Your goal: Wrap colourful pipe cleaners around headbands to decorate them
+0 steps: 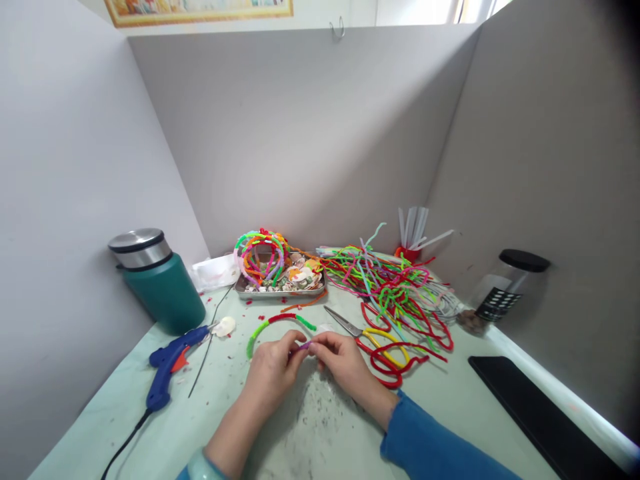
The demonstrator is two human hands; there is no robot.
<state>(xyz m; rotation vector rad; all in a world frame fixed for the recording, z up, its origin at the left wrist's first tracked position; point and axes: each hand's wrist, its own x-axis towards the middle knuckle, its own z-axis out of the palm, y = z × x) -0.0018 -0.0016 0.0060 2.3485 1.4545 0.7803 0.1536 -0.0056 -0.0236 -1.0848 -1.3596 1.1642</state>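
My left hand (pixel 273 370) and my right hand (pixel 343 360) meet at the middle of the table, fingertips pinched together on a small purple pipe cleaner piece (pixel 303 347). Just beyond them lies a curved headband (pixel 280 323) wrapped in green and red pipe cleaner. Scissors with yellow and red handles (pixel 373 337) lie right of my right hand. A blue glue gun (pixel 173 363) rests on the table to the left, its cord trailing toward the front edge.
A metal tray (pixel 280 288) at the back holds several wrapped headbands and shells. A heap of coloured pipe cleaners (pixel 395 287) spreads at the back right. A green flask (pixel 157 280) stands left, a dark-lidded jar (pixel 505 287) right, a black phone (pixel 540 413) front right.
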